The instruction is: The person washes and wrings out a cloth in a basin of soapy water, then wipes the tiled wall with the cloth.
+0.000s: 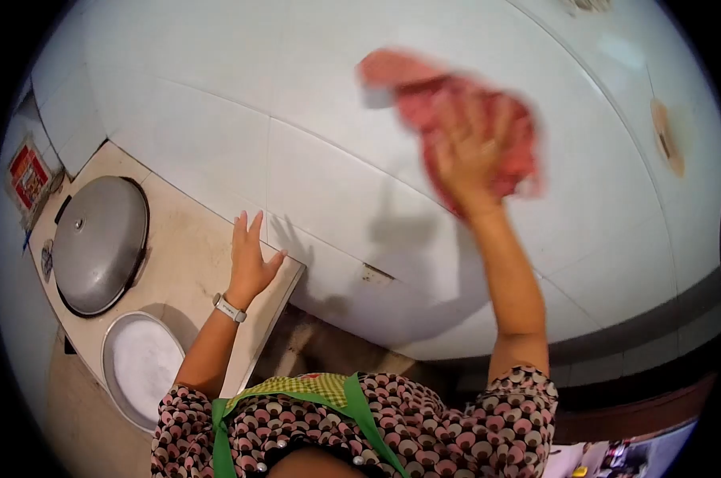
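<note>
My right hand (468,155) holds a red cloth (521,147) against the white tiled wall (329,64), palm down and fingers spread over it. Motion blurs both the cloth and this hand, and one corner of the cloth trails out to the upper left. My left hand (254,259) is open with nothing in it, its fingers apart near the wall above the counter's corner. A light-coloured watch (230,307) is on the left wrist.
Left, a beige counter (189,231) carries a big pan with a domed grey metal lid (105,239). Nearer me stands a round metal basin (141,366) with white contents. A wall socket (376,275) sits low on the tiles. A stained hole (667,137) marks the wall at right.
</note>
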Demonstrator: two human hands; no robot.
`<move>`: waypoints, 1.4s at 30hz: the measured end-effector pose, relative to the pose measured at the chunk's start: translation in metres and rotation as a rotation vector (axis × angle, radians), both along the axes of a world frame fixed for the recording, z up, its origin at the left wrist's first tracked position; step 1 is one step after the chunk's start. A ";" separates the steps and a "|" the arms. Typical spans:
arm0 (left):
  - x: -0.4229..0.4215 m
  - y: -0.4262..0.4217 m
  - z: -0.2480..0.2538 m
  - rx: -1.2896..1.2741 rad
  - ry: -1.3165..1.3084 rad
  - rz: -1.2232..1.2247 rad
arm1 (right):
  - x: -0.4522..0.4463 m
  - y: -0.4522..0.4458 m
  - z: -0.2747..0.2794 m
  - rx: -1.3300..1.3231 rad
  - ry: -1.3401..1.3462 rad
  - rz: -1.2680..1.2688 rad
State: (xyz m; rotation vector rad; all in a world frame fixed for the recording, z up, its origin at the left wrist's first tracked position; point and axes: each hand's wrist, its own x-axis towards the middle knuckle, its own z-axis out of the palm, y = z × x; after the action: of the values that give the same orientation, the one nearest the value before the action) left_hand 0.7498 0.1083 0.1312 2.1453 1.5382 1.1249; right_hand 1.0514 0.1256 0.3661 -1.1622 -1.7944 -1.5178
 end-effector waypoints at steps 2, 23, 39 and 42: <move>-0.001 0.000 0.007 0.025 -0.003 0.004 | -0.006 -0.013 -0.080 -0.240 -0.062 -0.123; 0.044 0.000 0.025 0.107 -0.032 -0.242 | 0.167 -0.120 0.214 0.565 0.140 -0.399; 0.025 -0.008 0.051 0.313 -0.014 -0.312 | 0.011 -0.125 -0.161 -0.642 0.596 -1.690; 0.002 -0.019 0.091 0.472 0.103 -0.151 | 0.006 -0.137 -0.210 -0.539 0.619 -1.325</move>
State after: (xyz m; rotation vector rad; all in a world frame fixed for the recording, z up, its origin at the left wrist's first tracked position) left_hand 0.7519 0.0897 0.2220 2.6053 1.2093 1.4582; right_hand 1.0575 -0.0109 0.1566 -3.0232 -0.9184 -0.8930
